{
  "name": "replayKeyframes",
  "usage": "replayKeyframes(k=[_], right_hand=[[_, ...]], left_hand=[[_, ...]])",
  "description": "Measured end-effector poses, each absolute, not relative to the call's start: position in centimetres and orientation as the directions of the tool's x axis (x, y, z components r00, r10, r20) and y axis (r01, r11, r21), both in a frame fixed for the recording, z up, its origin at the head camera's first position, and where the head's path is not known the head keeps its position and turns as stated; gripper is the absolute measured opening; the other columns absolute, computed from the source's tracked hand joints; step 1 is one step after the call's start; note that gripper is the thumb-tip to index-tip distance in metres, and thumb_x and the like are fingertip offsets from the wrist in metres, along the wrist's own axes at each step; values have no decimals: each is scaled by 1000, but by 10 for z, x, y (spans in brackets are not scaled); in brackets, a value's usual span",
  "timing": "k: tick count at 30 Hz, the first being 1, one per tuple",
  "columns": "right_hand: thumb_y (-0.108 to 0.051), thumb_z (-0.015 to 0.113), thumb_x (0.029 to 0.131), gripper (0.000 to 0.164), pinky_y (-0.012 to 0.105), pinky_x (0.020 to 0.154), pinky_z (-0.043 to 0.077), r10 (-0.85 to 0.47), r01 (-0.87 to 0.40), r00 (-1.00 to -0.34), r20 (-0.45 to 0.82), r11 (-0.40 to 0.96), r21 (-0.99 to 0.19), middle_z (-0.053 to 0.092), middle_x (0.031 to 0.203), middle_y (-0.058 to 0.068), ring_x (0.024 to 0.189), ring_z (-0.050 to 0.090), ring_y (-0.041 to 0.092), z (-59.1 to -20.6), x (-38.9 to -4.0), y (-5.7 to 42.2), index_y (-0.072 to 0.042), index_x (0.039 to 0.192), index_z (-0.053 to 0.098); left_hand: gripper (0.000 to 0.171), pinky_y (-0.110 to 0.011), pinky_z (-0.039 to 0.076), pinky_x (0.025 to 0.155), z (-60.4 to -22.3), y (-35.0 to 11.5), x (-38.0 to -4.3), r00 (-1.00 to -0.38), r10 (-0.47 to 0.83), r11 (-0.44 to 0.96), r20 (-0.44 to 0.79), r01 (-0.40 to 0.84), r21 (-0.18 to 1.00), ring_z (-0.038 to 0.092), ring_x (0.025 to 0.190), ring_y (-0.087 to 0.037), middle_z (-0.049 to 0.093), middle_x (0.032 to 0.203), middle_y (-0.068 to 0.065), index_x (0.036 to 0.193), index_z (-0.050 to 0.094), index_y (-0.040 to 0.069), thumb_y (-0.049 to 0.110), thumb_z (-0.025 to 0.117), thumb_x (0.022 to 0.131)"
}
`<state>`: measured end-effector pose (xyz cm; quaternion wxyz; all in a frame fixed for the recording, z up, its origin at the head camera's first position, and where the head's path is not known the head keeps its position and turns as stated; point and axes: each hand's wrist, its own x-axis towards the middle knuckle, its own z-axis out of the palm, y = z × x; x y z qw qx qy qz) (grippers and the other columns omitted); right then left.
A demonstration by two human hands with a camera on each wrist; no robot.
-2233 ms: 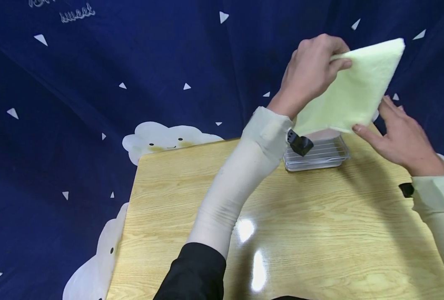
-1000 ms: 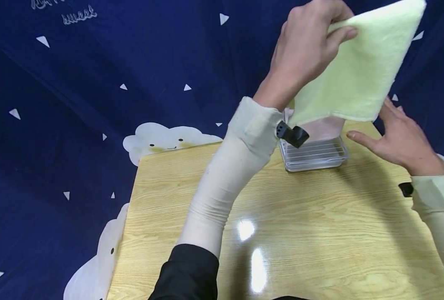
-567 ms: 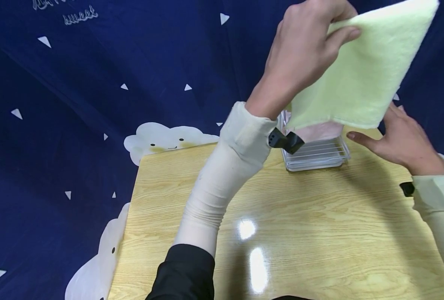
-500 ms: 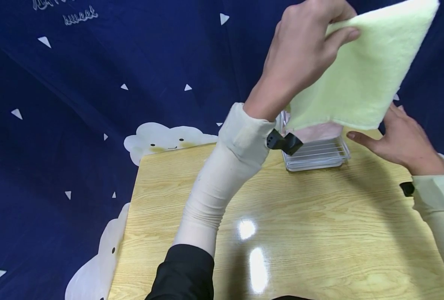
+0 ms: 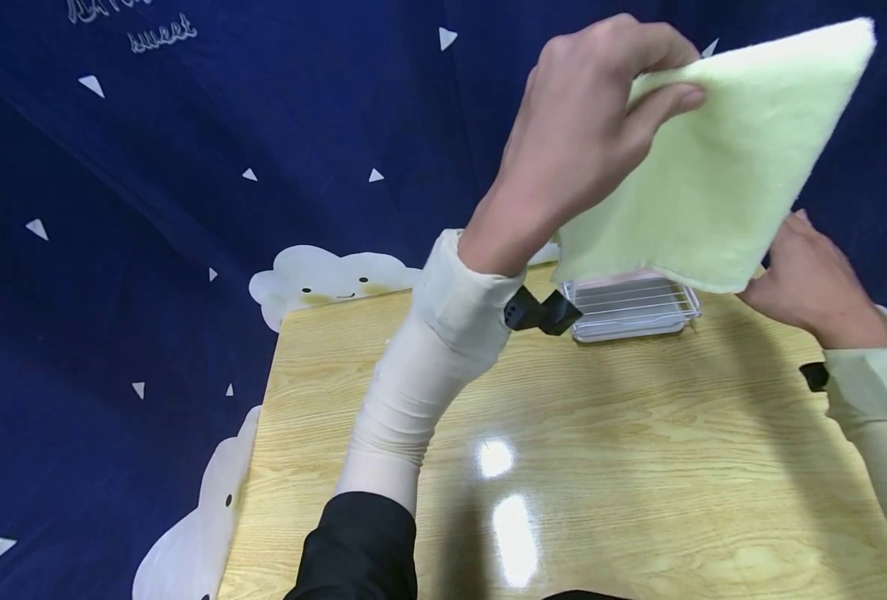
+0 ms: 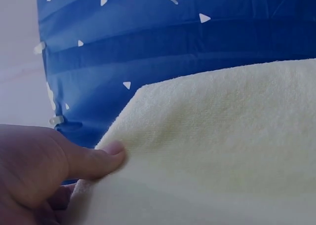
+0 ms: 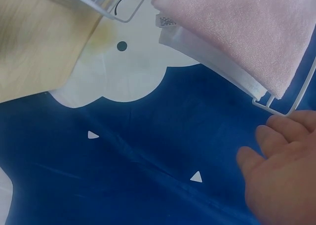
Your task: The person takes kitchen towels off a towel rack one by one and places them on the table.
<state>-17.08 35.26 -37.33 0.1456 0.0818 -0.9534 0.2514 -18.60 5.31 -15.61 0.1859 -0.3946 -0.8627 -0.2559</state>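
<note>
My left hand [image 5: 574, 137] pinches a pale yellow-green towel [image 5: 729, 167] near its upper left edge, thumb in front. The towel hangs flat and slanting above the back of the table; in the left wrist view the thumb [image 6: 101, 162] lies on its fuzzy face. My right hand [image 5: 819, 283] stays at the right, its fingers partly hidden behind the towel in the head view. In the right wrist view its fingertips [image 7: 269, 136] are right at the corner of a white wire rack [image 7: 302, 89]. A pink towel [image 7: 247, 32] with a label is in that rack.
The rack's lower wire shelf and clear tray [image 5: 631, 312] stand on the wooden table [image 5: 601, 458] near its back edge. A dark blue curtain [image 5: 301, 125] with white triangles and clouds hangs behind and at the left.
The left hand first rose with the yellow-green towel, then came down and somewhat left, covering most of the pink towel. The right hand stayed nearly in place; its thumb is now hidden behind the yellow-green towel.
</note>
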Motion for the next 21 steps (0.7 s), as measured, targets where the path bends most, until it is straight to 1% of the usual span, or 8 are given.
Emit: replayKeyframes(k=[3,5,9,12,14,17,19,21], right_hand=[[-26,69,86,79,61,112,21,-65,-204,-951,301,865,-459,35,153,28,140,28,52,-373,-170,353,-3,153,34],[-28,68,86,80,59,114,19,-64,-204,-952,300,861,-465,34,155,27,139,28,53,-373,-169,353,-5,155,32],[-29,69,86,85,51,120,9,-81,-228,-946,315,857,-463,31,158,24,141,28,52,-372,-170,352,-8,157,28],[-28,71,85,87,49,120,6,-88,-238,-942,324,856,-460,30,159,22,142,26,50,-372,-170,352,-9,158,28],[-28,72,84,88,57,117,14,-80,-231,-943,323,857,-460,33,156,26,140,28,52,-372,-169,352,-7,157,29],[-26,72,82,82,66,105,26,-61,-217,-944,325,857,-468,37,149,32,135,32,54,-373,-168,352,-2,151,35],[-25,71,81,75,70,95,29,-54,-215,-942,332,856,-471,39,145,34,132,34,54,-374,-167,352,1,145,40],[-24,70,82,66,68,94,31,-59,-226,-936,346,856,-465,40,144,33,131,36,54,-375,-167,352,4,137,46]], left_hand=[[22,-13,37,86,-160,50,-183,-603,603,543,522,790,286,55,97,-2,69,106,12,112,77,21,35,68,96],[23,-14,38,85,-162,47,-181,-594,613,534,521,797,281,56,96,-2,69,106,11,112,77,20,35,68,96],[24,-15,39,84,-167,42,-178,-590,624,524,512,802,286,57,94,-3,69,104,10,111,78,19,35,68,96],[24,-15,39,83,-170,39,-175,-584,632,513,509,808,291,57,93,-3,70,103,9,110,78,18,35,69,96],[24,-14,40,84,-173,37,-173,-573,641,500,511,817,288,58,93,-3,70,103,8,110,78,17,34,69,96],[24,-13,40,84,-177,35,-169,-558,655,480,510,828,289,59,93,-3,71,103,6,109,78,15,33,69,96],[24,-14,41,83,-181,34,-166,-544,660,464,518,838,289,60,92,-3,71,102,6,109,78,14,32,70,95],[23,-14,41,81,-185,33,-162,-527,663,447,532,848,284,60,89,-4,71,99,5,108,79,13,30,72,95]])
